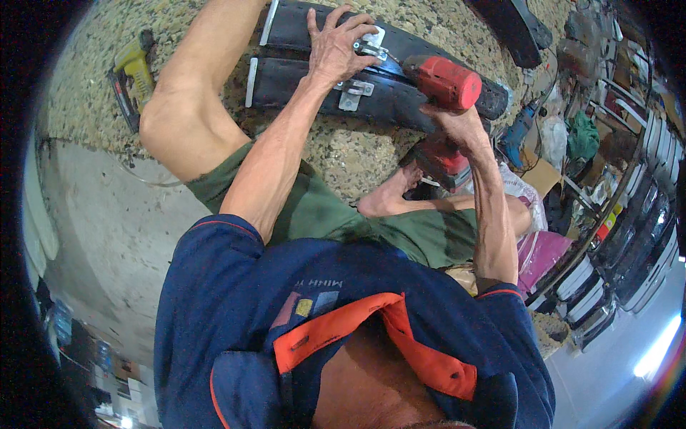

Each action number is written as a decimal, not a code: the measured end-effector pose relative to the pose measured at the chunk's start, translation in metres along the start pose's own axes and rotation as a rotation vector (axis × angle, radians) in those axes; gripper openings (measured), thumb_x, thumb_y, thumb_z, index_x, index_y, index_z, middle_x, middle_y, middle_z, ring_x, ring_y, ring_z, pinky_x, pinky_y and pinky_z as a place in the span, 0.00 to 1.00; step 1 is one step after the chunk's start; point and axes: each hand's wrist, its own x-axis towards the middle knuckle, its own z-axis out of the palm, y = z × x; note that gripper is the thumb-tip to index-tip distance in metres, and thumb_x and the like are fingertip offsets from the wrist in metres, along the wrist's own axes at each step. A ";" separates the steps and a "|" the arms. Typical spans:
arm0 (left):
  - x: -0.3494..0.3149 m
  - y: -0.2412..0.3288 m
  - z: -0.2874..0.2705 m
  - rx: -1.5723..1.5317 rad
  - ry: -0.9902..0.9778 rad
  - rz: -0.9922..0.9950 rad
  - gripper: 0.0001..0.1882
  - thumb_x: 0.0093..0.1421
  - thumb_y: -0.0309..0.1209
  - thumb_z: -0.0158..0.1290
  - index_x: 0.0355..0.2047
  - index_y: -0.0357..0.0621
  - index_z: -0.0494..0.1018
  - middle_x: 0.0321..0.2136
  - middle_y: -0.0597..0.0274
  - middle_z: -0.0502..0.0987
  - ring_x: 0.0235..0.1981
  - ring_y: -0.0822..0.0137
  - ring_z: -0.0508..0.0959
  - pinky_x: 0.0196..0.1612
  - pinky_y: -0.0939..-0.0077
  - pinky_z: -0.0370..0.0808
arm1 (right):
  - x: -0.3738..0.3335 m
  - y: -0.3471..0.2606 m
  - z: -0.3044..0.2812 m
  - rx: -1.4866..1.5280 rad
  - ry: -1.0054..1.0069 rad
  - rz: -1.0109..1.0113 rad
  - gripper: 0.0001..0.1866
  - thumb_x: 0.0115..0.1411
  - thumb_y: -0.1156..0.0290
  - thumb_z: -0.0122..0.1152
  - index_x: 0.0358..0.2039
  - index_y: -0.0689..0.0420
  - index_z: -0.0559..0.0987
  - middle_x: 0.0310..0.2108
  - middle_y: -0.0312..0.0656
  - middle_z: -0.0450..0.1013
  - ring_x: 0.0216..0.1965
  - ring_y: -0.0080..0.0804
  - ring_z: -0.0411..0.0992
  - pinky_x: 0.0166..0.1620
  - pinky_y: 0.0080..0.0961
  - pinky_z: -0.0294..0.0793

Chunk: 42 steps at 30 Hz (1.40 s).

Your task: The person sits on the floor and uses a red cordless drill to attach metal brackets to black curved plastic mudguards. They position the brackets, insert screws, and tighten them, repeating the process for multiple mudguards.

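Two long black panels (282, 84) lie side by side on the speckled floor, each with a metal bracket on it. My left hand (336, 46) rests spread over the far panel, its fingertips beside that panel's bracket (371, 46). Gripped in my right hand (461, 127) is a red cordless drill (443, 80), its tip pointing left at this bracket, where a bluish light falls. Whether the tip touches a screw I cannot tell. The second bracket (351, 94) sits on the nearer panel, just below my left hand.
A yellow staple gun (134, 70) lies left of my bent knee. To the right are a blue corded power tool (519, 132), a green cloth bundle (582, 134) and a metal rack (622, 193) with dark and white parts. Another black piece (509, 28) lies at the far right.
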 end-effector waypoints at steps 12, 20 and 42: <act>-0.004 0.021 0.023 -0.068 0.061 0.083 0.20 0.48 0.47 0.76 0.43 0.83 0.87 0.64 0.84 0.75 0.75 0.55 0.60 0.72 0.15 0.36 | -0.004 0.014 0.024 -0.107 0.084 -0.099 0.28 0.56 0.67 0.76 0.57 0.55 0.81 0.49 0.46 0.81 0.51 0.46 0.79 0.55 0.41 0.79; -0.007 0.028 0.016 -0.188 0.044 0.152 0.10 0.54 0.44 0.73 0.38 0.73 0.89 0.51 0.85 0.81 0.67 0.65 0.70 0.72 0.24 0.44 | -0.018 0.020 0.022 -0.028 0.185 -0.209 0.23 0.56 0.68 0.76 0.52 0.58 0.82 0.40 0.40 0.81 0.41 0.34 0.78 0.46 0.36 0.79; -0.010 0.034 0.022 -0.222 0.103 0.099 0.10 0.59 0.49 0.69 0.39 0.68 0.90 0.43 0.83 0.86 0.59 0.68 0.76 0.73 0.36 0.45 | -0.011 0.010 0.011 -0.069 0.133 -0.147 0.22 0.57 0.68 0.75 0.51 0.59 0.82 0.38 0.38 0.81 0.37 0.30 0.77 0.42 0.34 0.78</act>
